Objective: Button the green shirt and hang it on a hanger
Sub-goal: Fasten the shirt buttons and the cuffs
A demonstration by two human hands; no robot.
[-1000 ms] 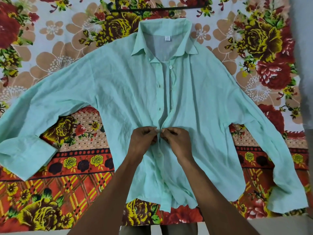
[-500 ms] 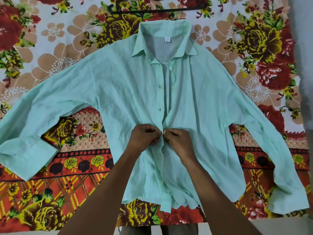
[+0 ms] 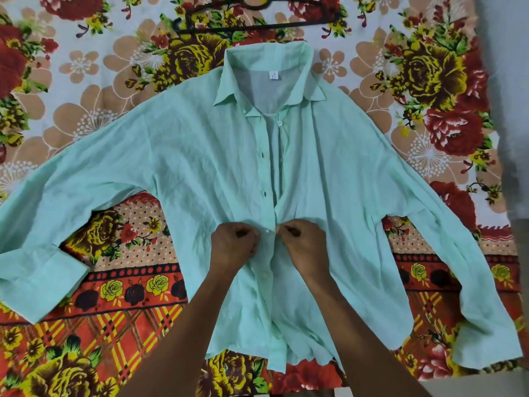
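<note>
Between left hand point(image 3: 233, 246) and right hand point(image 3: 302, 247), green shirt point(image 3: 186, 167) placket lies pinched.

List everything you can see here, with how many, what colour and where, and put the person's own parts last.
shirt: one, pale green, spread flat, collar away from the person, upper front unbuttoned
buttons: two fastened ones visible, white, on the front strip between and just below the hands
hanger: one, dark, beyond the collar
bedsheet: one, floral red, yellow, tan, under everything
left hand: one, fingers pinching the front strip
right hand: one, fingers pinching the opposite edge
</note>
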